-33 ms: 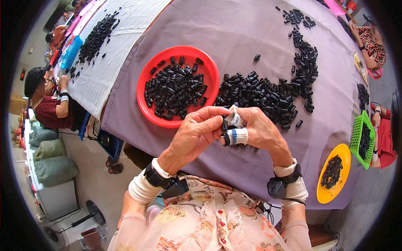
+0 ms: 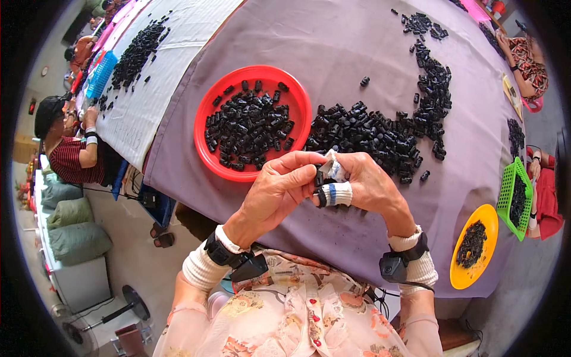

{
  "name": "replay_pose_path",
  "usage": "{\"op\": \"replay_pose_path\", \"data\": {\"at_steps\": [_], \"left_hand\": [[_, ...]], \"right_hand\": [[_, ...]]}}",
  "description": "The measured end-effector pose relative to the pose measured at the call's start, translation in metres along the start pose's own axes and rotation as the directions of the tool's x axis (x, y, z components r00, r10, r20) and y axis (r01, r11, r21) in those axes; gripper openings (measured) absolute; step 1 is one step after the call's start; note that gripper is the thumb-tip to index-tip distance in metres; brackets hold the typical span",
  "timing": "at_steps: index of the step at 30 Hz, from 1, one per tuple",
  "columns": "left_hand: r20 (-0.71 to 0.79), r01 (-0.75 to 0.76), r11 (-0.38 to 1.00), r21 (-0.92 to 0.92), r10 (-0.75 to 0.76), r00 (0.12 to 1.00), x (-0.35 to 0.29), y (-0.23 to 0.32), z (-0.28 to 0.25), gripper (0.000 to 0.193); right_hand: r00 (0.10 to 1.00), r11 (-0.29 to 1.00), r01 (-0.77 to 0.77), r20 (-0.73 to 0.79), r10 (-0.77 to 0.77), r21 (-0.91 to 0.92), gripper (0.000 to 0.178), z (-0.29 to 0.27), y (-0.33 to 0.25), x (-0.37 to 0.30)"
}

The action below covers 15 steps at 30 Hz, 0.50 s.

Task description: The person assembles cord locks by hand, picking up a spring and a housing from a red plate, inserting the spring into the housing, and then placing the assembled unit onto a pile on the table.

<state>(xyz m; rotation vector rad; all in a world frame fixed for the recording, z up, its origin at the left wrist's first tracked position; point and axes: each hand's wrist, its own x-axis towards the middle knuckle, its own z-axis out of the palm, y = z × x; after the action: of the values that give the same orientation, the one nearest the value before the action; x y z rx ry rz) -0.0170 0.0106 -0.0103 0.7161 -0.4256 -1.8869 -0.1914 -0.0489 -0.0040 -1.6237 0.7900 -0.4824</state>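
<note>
My left hand (image 2: 279,185) and my right hand (image 2: 376,183) meet over the near edge of the table, fingertips pinched together. A small black cylindrical part (image 2: 320,177) shows between them, mostly hidden by the fingers. White fabric finger covers (image 2: 339,193), one with blue stripes, wrap the thumb and a finger of my right hand. Just beyond my left hand lies a red round tray (image 2: 202,140) holding many loose black parts (image 2: 250,128). A heap of similar black parts (image 2: 369,134) spreads right behind my fingers and trails to the far right.
A yellow plate (image 2: 461,276) with dark bits sits at the right table edge, near a green basket (image 2: 505,196) of black parts. Across the left, a co-worker (image 2: 74,154) sits by another pile (image 2: 140,56) and a blue basket (image 2: 101,74). More people work at the right.
</note>
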Motion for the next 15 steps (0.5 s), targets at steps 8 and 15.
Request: {"op": "replay_pose_path", "data": {"at_steps": [8, 15], "left_hand": [[-0.021, -0.029, 0.996, 0.085, 0.031, 0.999, -0.0009, 0.0007, -0.0005, 0.022], [-0.025, -0.023, 0.991, 0.131, 0.027, 0.999, -0.0019, 0.0015, -0.0003, 0.02]], "right_hand": [[1.0, 0.998, 0.018, 0.007, -0.018, -0.054, 0.041, -0.0001, 0.0003, 0.0004], [1.0, 0.997, 0.012, 0.017, -0.011, -0.076, 0.041, 0.0024, -0.0011, -0.0017]]}}
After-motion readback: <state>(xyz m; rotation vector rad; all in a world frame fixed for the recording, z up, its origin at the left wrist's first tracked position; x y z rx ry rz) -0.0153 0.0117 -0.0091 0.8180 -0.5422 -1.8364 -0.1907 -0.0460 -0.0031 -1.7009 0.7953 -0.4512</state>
